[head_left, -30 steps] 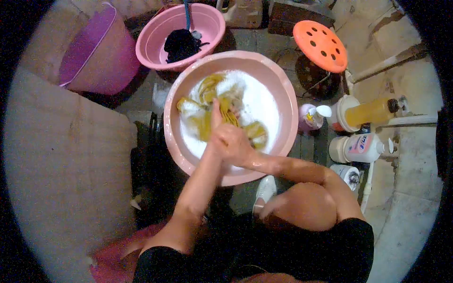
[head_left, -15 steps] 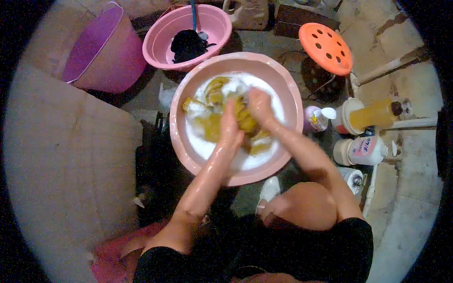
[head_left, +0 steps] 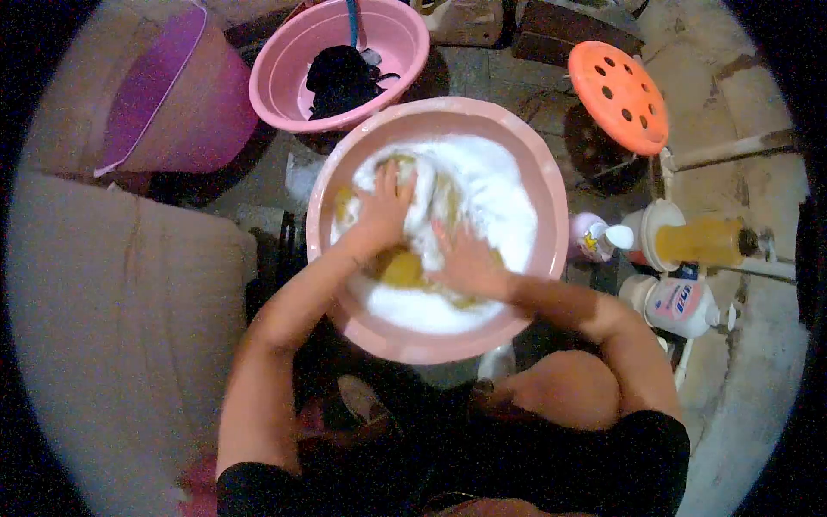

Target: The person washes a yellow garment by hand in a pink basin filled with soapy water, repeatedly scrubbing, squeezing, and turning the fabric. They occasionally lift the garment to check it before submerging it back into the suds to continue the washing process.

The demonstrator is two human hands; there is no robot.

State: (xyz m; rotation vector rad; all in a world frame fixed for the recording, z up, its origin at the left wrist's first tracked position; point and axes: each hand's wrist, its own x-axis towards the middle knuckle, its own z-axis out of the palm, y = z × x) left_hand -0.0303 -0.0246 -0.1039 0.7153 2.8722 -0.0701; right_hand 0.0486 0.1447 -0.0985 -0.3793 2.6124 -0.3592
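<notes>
A large pink basin (head_left: 551, 198) holds white suds and a soaked yellow cloth (head_left: 403, 269). My left hand (head_left: 386, 207) rests on the cloth at the left side of the suds, its fingers spread. Lower and to the right, my right hand (head_left: 465, 258) lies on the cloth with its fingers apart, some foam on and around them. Neither hand grips the cloth. Foam hides parts of the cloth between the two hands.
A smaller pink basin (head_left: 276, 82) with black cloth (head_left: 340, 82) and a purple bucket (head_left: 207, 121) stand behind. An orange stool (head_left: 624, 103) is at the back right. Along the right wall are a pump bottle (head_left: 594, 237), a yellow bottle (head_left: 702, 242) and a white bottle (head_left: 685, 308).
My hands, earlier close together around the bunched cloth, have moved apart and opened onto it. The left hand went left, the right one down. Foam covers more of the cloth, and the view has shifted slightly.
</notes>
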